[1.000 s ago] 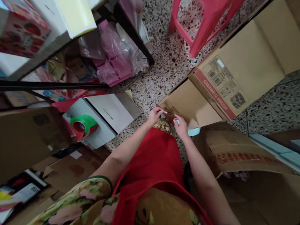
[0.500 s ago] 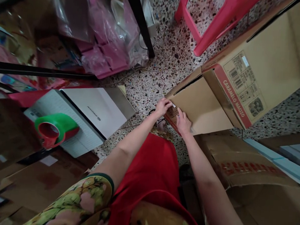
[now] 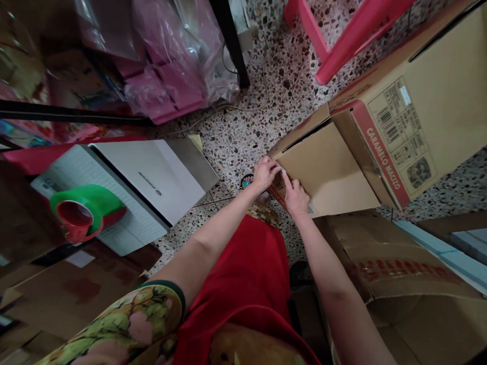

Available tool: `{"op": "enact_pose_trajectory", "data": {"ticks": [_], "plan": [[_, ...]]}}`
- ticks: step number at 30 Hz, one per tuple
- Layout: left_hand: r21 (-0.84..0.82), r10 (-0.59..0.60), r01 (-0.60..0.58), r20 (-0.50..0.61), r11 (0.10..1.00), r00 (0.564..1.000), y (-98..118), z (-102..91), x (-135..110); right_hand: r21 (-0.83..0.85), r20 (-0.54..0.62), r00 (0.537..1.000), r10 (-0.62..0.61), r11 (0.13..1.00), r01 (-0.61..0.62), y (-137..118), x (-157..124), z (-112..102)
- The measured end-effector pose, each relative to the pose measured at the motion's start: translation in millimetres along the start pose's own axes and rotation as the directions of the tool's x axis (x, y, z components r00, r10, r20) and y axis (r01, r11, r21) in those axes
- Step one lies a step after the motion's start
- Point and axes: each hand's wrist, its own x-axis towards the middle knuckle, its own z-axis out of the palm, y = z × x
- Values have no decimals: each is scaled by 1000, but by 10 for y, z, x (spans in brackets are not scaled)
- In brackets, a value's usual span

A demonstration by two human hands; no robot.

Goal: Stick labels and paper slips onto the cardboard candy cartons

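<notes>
A cardboard box [image 3: 328, 167] stands on the floor in front of me, with a printed label on its near side. At its left corner, my left hand [image 3: 265, 174] is closed in a pinch at a small white sticker [image 3: 283, 170]. My right hand [image 3: 296, 198] rests against the same side, index finger stretched out with its tip at the sticker. The other right fingers are loosely bent on the cardboard, apart from each other. Fingertips partly hide the sticker.
A larger box [image 3: 444, 105] marked CARAMELO MACIZO adjoins on the right. A pink stool [image 3: 350, 42] stands beyond. Left are a silver laptop [image 3: 147, 175] and a green tape roll [image 3: 87, 210] on papers, below a shelf post [image 3: 229, 36]. An open carton [image 3: 401, 275] lies lower right.
My right index finger has moved up and left to the sticker, close to the left fingertips. The left hand stays nearly in place. The view has shifted slightly.
</notes>
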Motion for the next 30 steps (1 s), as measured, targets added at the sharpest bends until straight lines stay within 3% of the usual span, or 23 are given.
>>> {"op": "enact_pose_trajectory", "data": {"ticks": [8, 10, 14, 16, 19, 21, 22, 24, 26, 28, 30], "plan": [[136, 51, -49, -13, 990, 999, 35, 24, -91, -26, -20, 997, 68, 997, -69, -136, -39, -33], [146, 20, -16, -26, 989, 999, 22, 33, -108, -27, -12, 997, 73, 997, -74, -152, -57, -49], [41, -168, 180, -199, 983, 965, -113, 13, -21, -2, 25, 998, 66, 998, -66, -168, -12, -78], [-5, -147, 152, -270, 988, 951, -141, -25, 34, 7, 28, 996, 84, 996, -84, -180, 7, -112], [-44, -26, 21, -118, 999, 993, -13, -132, -39, 17, 38, 989, 143, 990, -143, -256, -123, -210], [-13, -23, 24, 47, 1000, 999, -5, -206, -157, 62, 79, 984, 158, 985, -163, -367, -220, -190], [-34, -20, 21, 54, 999, 998, -81, -215, -175, 112, 93, 987, 134, 983, -144, -413, -211, -125], [3, -17, 17, 66, 1000, 998, -327, -144, -64, 234, 91, 992, 87, 966, -106, -418, -79, 59], [101, -53, 37, 159, 994, 986, -525, -34, 146, 292, 87, 992, 96, 949, -117, -337, 68, 189], [148, -44, 7, 244, 989, 969, -587, -9, 294, 336, 70, 990, 124, 931, -140, -275, 115, 206], [139, 38, -80, 286, 987, 957, -560, -93, 354, 399, 57, 989, 139, 905, -150, -250, 81, 156]]}}
